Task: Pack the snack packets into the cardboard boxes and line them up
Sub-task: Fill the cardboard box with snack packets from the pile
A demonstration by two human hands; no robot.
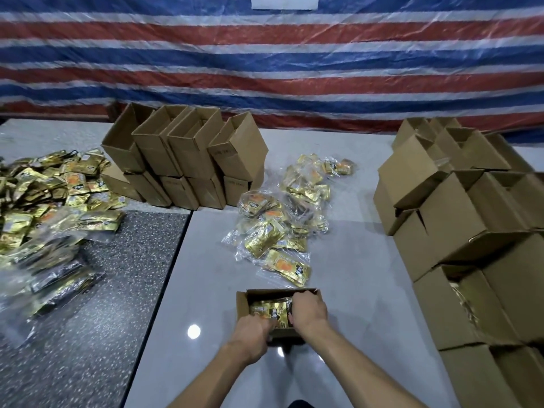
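A small open cardboard box (243, 301) stands on the pale floor right in front of me, with gold snack packets (269, 310) inside. My left hand (252, 329) reaches into the box at its near edge, fingers curled down among the packets. My right hand (307, 310) is at the box's right side, its fingers curled over the packets and the far rim. A loose heap of gold packets in clear wrap (282, 219) lies just beyond the box.
A big pile of gold packets (44, 207) spreads at the left. Empty open boxes (182, 154) stand stacked at the back. Stacked boxes (471, 231) fill the right side. A striped tarp (265, 54) hangs behind.
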